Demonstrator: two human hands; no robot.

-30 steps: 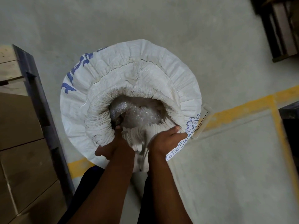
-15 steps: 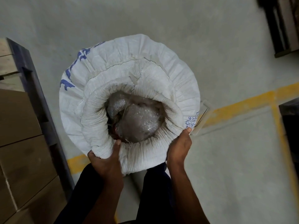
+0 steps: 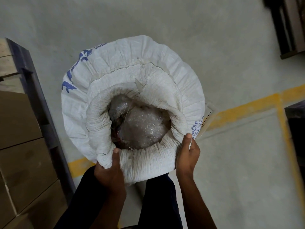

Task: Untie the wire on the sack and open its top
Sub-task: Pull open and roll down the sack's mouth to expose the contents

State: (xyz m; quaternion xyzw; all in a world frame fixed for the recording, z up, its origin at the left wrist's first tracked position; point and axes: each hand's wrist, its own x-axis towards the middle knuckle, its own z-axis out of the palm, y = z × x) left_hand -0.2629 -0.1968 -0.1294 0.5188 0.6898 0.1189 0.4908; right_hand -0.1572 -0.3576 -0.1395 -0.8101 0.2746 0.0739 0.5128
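A white woven sack (image 3: 115,66) with blue print stands upright on the floor, seen from above. Its pleated mouth (image 3: 97,123) gapes wide, showing a clear plastic liner (image 3: 143,128) bunched over dark contents. My left hand (image 3: 110,169) grips the near left rim, thumb laid over the fold. My right hand (image 3: 188,154) holds the near right rim with its fingers curled on the cloth. I cannot pick out any wire.
Stacked cardboard boxes (image 3: 21,146) and a blue-framed wooden pallet (image 3: 24,66) stand close on the left. A yellow floor line (image 3: 239,109) runs behind the sack. A dark rack (image 3: 287,27) fills the top right and a dark object (image 3: 297,129) sits at the right edge.
My hands moved apart from the middle of the gathered top to the near rim, spreading the mouth wider. The liner now shows through a much larger hole.
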